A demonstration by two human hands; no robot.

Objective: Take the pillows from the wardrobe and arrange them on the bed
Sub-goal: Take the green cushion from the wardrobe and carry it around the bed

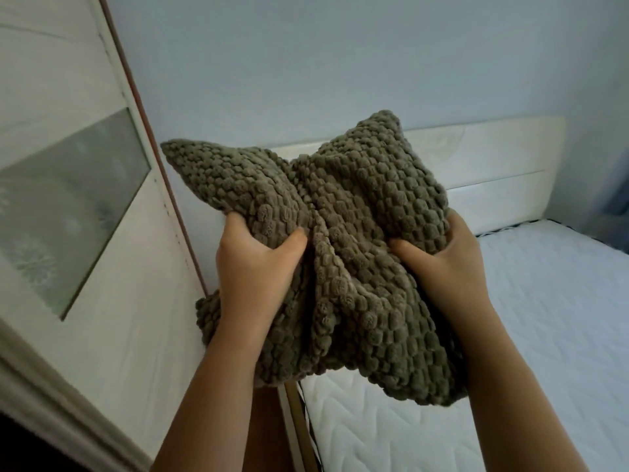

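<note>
Both bare forearms enter from 6 o'clock and reach up toward the centre, converging slightly. The left hand (253, 267), at 9 o'clock of centre, is clenched, its thumb pointing toward 2 o'clock and its fingers curled out of sight. The right hand (442, 260), at 3 o'clock of centre, is likewise clenched, its thumb pointing toward 10 o'clock, knuckles outward.

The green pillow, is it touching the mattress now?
Apart. The head view shows the pillow held up by both hands, its lower edge hanging above the mattress.
</note>
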